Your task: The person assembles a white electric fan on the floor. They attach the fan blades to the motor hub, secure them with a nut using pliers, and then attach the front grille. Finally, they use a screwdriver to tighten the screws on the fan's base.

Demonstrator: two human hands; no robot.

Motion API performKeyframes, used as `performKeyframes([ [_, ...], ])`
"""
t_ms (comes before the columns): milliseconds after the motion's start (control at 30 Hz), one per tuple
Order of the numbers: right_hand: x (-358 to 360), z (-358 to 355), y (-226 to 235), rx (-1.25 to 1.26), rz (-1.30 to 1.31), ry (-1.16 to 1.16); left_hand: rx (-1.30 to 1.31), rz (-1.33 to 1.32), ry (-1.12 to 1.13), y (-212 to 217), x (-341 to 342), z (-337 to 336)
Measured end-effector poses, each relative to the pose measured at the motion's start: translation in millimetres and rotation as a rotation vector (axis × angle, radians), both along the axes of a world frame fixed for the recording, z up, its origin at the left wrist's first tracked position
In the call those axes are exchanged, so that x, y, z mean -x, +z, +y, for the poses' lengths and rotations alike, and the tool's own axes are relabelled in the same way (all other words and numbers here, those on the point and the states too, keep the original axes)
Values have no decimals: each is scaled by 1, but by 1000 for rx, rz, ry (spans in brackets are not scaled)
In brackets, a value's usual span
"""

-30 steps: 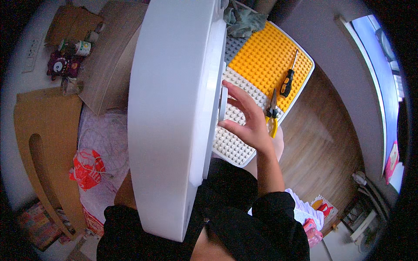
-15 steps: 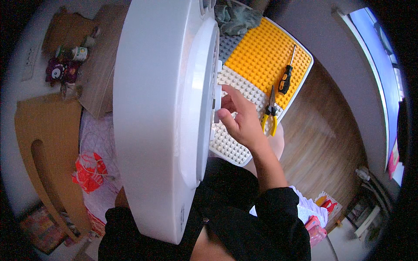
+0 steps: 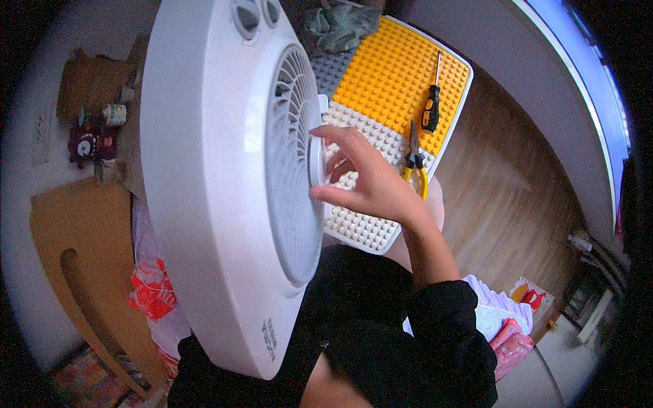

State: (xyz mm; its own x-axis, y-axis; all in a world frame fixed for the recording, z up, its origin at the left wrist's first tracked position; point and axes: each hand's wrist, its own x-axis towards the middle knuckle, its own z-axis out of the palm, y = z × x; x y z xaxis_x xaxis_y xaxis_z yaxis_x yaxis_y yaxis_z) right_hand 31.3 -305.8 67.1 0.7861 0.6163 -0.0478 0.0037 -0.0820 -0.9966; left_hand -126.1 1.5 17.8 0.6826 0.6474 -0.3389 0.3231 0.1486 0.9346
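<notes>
A large white fan (image 3: 224, 170) with a round slatted grille (image 3: 289, 136) stands upright, taking up the middle of the view. Two round knobs (image 3: 246, 20) sit at its upper end. My right hand (image 3: 357, 173) has its thumb and fingers curled around the rim of the pale round cap (image 3: 317, 162) at the grille's centre. Behind the fan, my left hand is hidden. To the right of my right hand, needle-nose pliers (image 3: 414, 160) with yellow and black handles lie on the table, and a black and orange screwdriver (image 3: 431, 109) lies beyond them.
The table's studded top (image 3: 388, 75) is yellow, white and grey, with a crumpled greenish bag (image 3: 340, 27) at its far end. Cardboard (image 3: 75, 251) and a red and white plastic bag (image 3: 151, 291) are at left. A pink spotted item (image 3: 511, 347) lies at lower right.
The fan has swung left and turned, so its grille and knobs show more. My right hand has shifted left with it, thumb and fingers now round the cap's edge.
</notes>
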Motion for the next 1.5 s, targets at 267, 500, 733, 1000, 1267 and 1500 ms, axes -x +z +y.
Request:
performKeyframes([
  [267,0,1,0,-58,-85,-91,-62,-21,-26,15,-12,-1],
  [500,-1,-9,10,31,61,102,-370,-166,-78,80,-37,-23],
  [733,2,-4,11,34,110,93,-996,-463,-704,212,-67,-97],
  [1000,-3,-13,-9,-61,-351,-2,-1302,-156,-1925,262,-125,-151],
  [1267,-5,-10,-12,-87,-368,-11,-1364,-112,-1926,261,-126,-161],
  [1500,-8,-15,-21,-134,-551,-61,-1369,-165,-1979,255,-134,-165],
])
